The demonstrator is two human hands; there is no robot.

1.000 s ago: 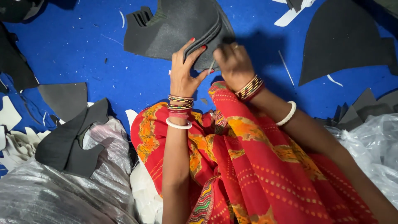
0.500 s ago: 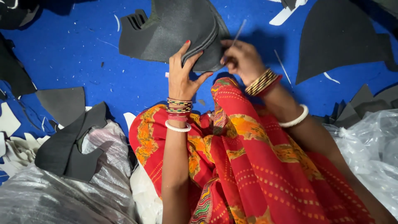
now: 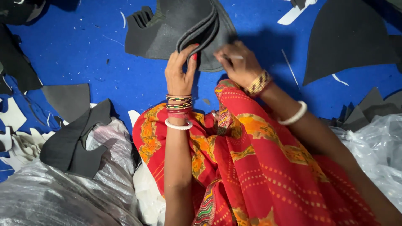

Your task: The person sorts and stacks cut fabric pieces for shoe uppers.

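Left hand [image 3: 181, 71] pinches the curled edge of the dark foam stack [image 3: 184, 29] on the blue floor [image 3: 83, 54]; right hand [image 3: 238, 62] grips a thin pale stick beside it. That light pinch could let the layers spring apart. Since a moment ago, the right hand has dropped lower, closer in.

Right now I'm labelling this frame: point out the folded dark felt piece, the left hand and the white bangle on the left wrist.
folded dark felt piece [image 3: 176, 29], head view, flat upper face.
left hand [image 3: 179, 73], head view, back of hand.
white bangle [image 3: 178, 125], head view, front of band.
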